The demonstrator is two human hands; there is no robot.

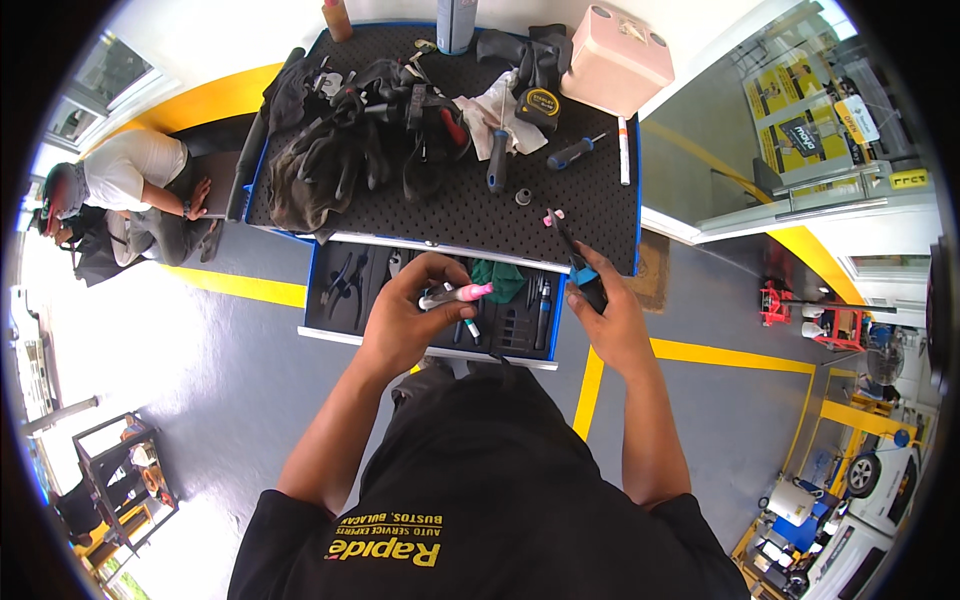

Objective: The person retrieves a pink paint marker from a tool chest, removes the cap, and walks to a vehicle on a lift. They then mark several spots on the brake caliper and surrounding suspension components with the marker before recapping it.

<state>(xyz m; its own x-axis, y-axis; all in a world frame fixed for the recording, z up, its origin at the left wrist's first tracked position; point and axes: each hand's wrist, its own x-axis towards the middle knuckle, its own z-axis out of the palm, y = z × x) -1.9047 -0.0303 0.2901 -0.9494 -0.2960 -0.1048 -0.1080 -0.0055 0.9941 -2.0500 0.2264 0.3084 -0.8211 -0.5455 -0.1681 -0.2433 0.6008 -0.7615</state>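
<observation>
Above the opened drawer (325,335), my left hand (402,310) is closed around a pale marker with a pink end (470,292). A second slim white pen-like item with a green band (471,328) shows just below those fingers; whether the hand holds it too is unclear. My right hand (618,315) grips pliers with blue and black handles (588,285), their dark jaws pointing up over the tool cart's top. A small pink piece (554,217) is at the jaw tip; I cannot tell if it is clamped or lying on the mat.
The black perforated mat (400,222) bears dark gloves (325,165), screwdrivers (497,165), a tape measure (538,107), a white marker (624,152), a small socket (523,197) and a pinkish box (620,60). Pliers (346,285) and a green cloth (497,278) lie in the drawer. Another person (135,185) sits at left.
</observation>
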